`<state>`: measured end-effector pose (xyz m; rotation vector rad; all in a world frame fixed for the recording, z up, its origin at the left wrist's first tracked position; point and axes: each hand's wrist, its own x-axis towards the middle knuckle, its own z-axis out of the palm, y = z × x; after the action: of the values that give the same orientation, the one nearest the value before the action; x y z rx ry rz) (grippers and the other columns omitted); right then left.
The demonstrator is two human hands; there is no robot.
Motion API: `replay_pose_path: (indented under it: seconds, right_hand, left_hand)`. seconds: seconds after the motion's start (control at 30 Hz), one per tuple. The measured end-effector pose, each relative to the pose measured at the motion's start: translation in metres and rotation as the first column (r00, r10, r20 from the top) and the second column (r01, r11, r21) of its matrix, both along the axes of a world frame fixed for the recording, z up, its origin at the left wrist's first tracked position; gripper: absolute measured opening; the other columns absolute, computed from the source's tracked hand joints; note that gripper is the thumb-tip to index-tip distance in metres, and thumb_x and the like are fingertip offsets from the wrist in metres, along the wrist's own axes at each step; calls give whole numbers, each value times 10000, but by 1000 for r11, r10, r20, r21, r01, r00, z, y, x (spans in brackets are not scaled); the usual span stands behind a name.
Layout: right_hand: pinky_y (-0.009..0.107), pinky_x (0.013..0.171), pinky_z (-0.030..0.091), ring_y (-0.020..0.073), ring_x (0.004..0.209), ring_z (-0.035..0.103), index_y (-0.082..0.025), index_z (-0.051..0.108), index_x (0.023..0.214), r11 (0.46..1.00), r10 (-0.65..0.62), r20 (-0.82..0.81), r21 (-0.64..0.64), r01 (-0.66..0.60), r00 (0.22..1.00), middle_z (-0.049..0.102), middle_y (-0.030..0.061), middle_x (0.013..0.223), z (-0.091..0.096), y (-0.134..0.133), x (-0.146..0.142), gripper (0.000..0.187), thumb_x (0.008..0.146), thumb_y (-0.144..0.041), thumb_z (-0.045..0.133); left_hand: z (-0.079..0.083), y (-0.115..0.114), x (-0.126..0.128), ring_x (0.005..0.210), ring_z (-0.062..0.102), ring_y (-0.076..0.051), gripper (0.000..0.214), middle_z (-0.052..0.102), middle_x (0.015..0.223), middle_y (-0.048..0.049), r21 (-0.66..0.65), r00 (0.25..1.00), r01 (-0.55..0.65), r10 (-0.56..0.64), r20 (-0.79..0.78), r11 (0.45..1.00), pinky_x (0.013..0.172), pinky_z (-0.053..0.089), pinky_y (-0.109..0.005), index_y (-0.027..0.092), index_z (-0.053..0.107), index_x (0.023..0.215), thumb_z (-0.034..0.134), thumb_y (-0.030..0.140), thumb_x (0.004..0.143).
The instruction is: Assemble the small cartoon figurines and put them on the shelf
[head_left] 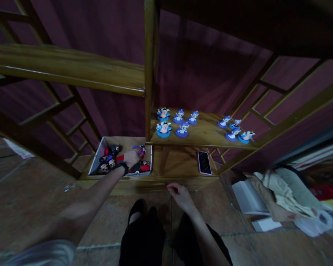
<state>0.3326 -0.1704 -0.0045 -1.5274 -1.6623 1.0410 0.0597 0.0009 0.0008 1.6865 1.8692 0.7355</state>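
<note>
Where the shelf (202,135) ends at left, the lower board (179,162) carries an open box (122,140). Your left hand (131,157) is in the box; your right hand (180,194) hangs half-open before the board. Phone (204,162) lies on the board's right. Nine figures (182,130) on the shelf. Left fingertips at a red-blue toy (142,151), box's right end; can't tell if pinching.

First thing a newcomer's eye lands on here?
Likely the bright blue and purple figurines on the upper shelf, five at its left end and four at its right. Next, the left hand reaching into the box of darker, red-and-black figurines at lower left. Then the phone, lying on the board below the shelf, right of the box.
</note>
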Motion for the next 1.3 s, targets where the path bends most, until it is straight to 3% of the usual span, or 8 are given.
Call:
replay_pose_path:
  seconds: [0.1,0.17,0.33,0.43,0.7,0.97,1.17,1.3]
  right_hand:
    - [346,854,489,198,861,664,-274,698,908,1000,2,-1,7,-2,1000,725,14,891,1,0,-2,190,822,-275,528]
    - [353,861,489,199,860,664,-274,694,923,1000,8,-8,8,-8,1000,723,17,901,2,-1,-4,195,827,-270,524]
    - [354,817,515,196,831,663,-268,683,926,1000,11,-133,0,-12,991,714,21,872,5,-7,-18,184,826,-312,535]
    - [320,703,552,168,744,647,-240,646,996,998,-28,-353,-57,8,935,691,33,892,10,-7,-41,246,832,-377,524]
    - [301,682,572,161,844,619,-300,482,1269,997,-69,-483,-63,44,873,567,41,1199,32,47,-125,526,764,-371,610]
    - [331,741,575,159,780,644,-250,516,1107,974,-146,-661,-226,-9,736,616,4,999,23,68,-155,444,685,-297,648]
    - [344,635,577,122,589,586,-248,478,953,966,-212,-625,-252,63,752,567,-35,799,10,61,-141,212,744,-242,512]
    - [325,649,561,119,611,591,-243,501,931,958,-219,-659,-285,30,720,561,-49,766,-1,73,-154,286,660,-187,573]
  left_hand:
    - [-2,-1,-3,771,613,-248,216,663,751,-88,-5,997,-58,59,43,998,655,392,-291,177,655,850,677,285,664]
    - [1,-4,-8,676,587,-197,236,647,710,-59,-49,959,-63,74,274,997,594,388,-265,170,652,846,700,280,643]
    - [18,-28,-21,457,412,-71,337,594,642,-18,-161,576,86,83,813,983,423,273,-198,129,649,852,775,279,578]
    - [28,-49,-24,432,369,-50,348,529,579,20,-165,494,172,60,867,971,400,240,-182,131,650,863,791,252,569]
    - [40,-85,-17,561,522,-109,365,631,731,-16,-26,647,202,-113,754,979,519,398,-220,164,664,921,759,345,619]
    - [64,-95,-24,826,597,-209,300,673,842,-42,60,772,352,-326,545,934,802,456,-317,187,690,863,747,360,625]
    - [45,-69,-68,750,595,-185,431,679,826,-45,47,791,99,-108,602,994,718,465,-288,175,675,881,777,441,559]
    - [27,-53,-84,771,594,-195,403,674,793,-30,98,880,156,-183,438,983,745,465,-304,169,674,848,750,452,570]
